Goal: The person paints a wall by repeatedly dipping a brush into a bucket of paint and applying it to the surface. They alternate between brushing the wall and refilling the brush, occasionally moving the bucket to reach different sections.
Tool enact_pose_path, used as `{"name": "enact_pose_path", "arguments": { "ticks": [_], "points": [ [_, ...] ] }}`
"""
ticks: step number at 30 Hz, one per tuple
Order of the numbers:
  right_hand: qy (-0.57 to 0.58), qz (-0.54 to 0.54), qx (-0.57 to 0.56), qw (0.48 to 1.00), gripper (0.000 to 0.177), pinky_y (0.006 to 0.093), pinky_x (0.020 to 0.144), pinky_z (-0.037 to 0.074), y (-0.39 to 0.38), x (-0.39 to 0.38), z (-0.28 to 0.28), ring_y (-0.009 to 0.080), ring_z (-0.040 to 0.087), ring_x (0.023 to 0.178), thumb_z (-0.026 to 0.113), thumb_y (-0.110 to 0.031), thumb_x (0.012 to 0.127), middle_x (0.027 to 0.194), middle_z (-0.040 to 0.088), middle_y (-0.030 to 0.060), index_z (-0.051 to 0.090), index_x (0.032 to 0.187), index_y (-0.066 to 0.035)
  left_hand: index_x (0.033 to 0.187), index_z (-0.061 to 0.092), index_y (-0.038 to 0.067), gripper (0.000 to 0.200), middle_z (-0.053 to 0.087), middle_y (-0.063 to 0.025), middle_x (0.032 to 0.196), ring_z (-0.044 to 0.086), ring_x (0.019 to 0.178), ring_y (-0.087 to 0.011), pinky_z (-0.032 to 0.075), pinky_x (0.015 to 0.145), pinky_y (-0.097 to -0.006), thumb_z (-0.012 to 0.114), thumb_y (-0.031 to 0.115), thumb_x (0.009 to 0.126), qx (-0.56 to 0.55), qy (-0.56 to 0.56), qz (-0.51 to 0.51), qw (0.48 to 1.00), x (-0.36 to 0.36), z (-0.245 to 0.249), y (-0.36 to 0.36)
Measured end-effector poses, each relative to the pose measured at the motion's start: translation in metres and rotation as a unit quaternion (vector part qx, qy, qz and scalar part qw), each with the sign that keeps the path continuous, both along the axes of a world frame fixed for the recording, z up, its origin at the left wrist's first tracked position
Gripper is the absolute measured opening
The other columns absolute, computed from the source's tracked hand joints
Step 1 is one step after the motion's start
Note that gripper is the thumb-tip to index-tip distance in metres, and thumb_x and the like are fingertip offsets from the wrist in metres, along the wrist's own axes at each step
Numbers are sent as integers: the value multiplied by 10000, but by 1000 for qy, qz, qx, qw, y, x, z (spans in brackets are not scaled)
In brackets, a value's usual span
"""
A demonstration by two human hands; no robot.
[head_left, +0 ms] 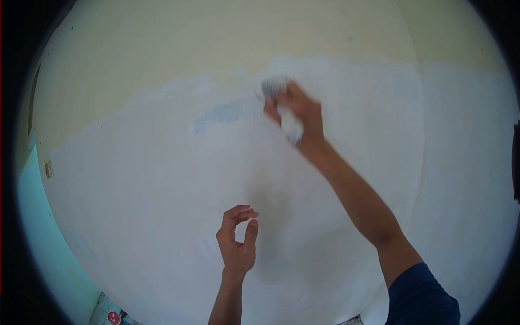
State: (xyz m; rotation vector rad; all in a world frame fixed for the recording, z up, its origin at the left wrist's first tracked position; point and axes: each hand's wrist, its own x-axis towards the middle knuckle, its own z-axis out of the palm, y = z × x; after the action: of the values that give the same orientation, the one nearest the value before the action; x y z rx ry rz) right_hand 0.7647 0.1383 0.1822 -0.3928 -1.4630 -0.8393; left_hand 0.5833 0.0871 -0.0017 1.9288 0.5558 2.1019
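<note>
The paintbrush [275, 86], blurred, sits high on the wall [151, 195], its bristles right at the ragged line where the white coat meets the bare cream band [216, 38], just right of a bluish streak [223, 114]. Your right hand [299, 111] is closed around its pale handle, arm stretched up from a dark blue sleeve [420, 298]. Your left hand [238, 245] hangs lower, holding nothing, fingers loosely curled, in front of the white paint.
</note>
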Motion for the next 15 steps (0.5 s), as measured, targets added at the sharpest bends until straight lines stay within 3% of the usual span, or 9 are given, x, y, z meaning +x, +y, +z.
{"name": "enact_pose_path", "arguments": {
  "ticks": [3, 5, 7, 9, 12, 13, 15],
  "points": [
    [-30, -60, -78, 995, 126, 359, 514, 475, -6, -3, -105, 245, 589, 617, 727, -155, 721, 717, 508, 77, 608, 709, -115, 1080, 565, 6, 229, 660, -111, 928, 654, 911, -202, 500, 852, -345, 587, 8, 852, -18, 11, 15, 1000, -13, -13, -5],
    [-29, -41, -210, 976, 133, 337, 514, 467, -31, 9, -154, 224, 594, 626, 744, -160, 716, 708, 503, 68, 616, 714, -126, 1083, 565, 8, 233, 660, -114, 930, 655, 912, -204, 501, 851, -345, 591, 13, 852, -29, 12, 27, 999, -19, -16, -9],
    [-19, -51, -164, 985, 119, 301, 510, 445, -49, 20, -131, 173, 547, 586, 739, -152, 764, 700, 512, 61, 659, 730, -69, 1086, 565, 11, 237, 661, -114, 931, 656, 912, -204, 502, 851, -344, 597, 18, 851, -34, 13, 34, 999, -20, -12, -11],
    [-19, -23, -94, 995, 130, 280, 487, 391, -16, -23, -51, 144, 472, 563, 733, -131, 796, 680, 486, 48, 684, 765, -15, 1089, 566, 13, 242, 664, -111, 930, 656, 913, -204, 502, 850, -343, 603, 22, 850, -39, 0, 41, 998, -62, 19, 30],
    [31, 38, 37, 998, 163, 282, 514, 342, 3, -27, 39, 143, 404, 583, 717, -128, 823, 662, 420, 51, 661, 761, 11, 1089, 566, 14, 245, 666, -108, 932, 655, 914, -202, 500, 853, -340, 612, 24, 849, -24, 12, 17, 999, -45, 27, 31],
    [26, 62, 61, 996, 153, 291, 510, 323, 16, -26, 54, 141, 375, 578, 723, -114, 815, 658, 417, 52, 648, 763, 8, 1091, 566, 14, 247, 666, -107, 931, 655, 916, -203, 500, 852, -340, 613, 26, 849, -20, 16, 16, 1000, -41, 26, 31],
    [-15, 94, 63, 993, 107, 284, 533, 401, 44, -20, 30, 151, 482, 595, 736, -91, 782, 702, 521, 58, 653, 792, -26, 1096, 565, 14, 252, 667, -106, 931, 656, 920, -204, 499, 852, -340, 616, 28, 850, -16, 27, 14, 999, -36, 22, 30]
  ]
}}
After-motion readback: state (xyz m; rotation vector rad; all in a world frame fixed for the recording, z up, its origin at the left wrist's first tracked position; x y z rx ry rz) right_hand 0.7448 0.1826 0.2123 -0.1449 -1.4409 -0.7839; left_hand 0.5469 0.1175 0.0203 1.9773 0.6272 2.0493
